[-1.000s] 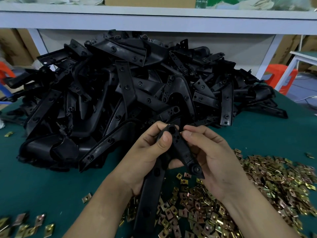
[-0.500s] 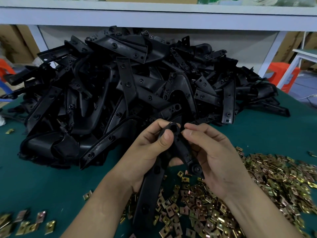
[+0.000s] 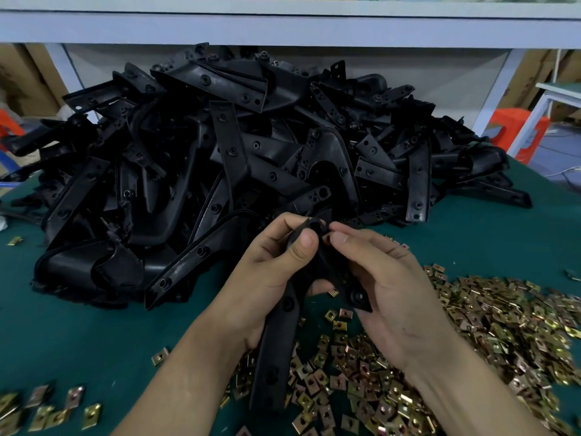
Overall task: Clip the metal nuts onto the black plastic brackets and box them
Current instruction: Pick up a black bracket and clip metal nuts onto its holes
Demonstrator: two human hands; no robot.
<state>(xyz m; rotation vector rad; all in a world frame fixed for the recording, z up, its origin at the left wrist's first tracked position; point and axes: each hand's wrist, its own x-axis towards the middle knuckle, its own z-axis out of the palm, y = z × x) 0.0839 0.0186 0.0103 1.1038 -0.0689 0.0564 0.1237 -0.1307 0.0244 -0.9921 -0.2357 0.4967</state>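
I hold one black plastic bracket (image 3: 276, 350) upright in front of me, its long arm pointing down toward me. My left hand (image 3: 267, 278) grips the bracket near its top, thumb pressed on the upper end. My right hand (image 3: 390, 297) holds the bracket's short side arm, thumb and fingertips meeting at the top end by the hole. Whether a nut sits between those fingertips is hidden. A big heap of black brackets (image 3: 239, 158) lies behind. Loose brass-coloured metal nuts (image 3: 490, 335) are spread on the green table under and right of my hands.
A few more nuts (image 3: 47, 410) lie at the near left on the green table (image 3: 78, 328). A white shelf beam (image 3: 283, 26) runs across the back above the heap. An orange stool (image 3: 518, 130) and a white table leg stand at the far right.
Both hands and the bracket have stayed almost still. The view has shifted slightly, so the heap sits a little higher in the frame.
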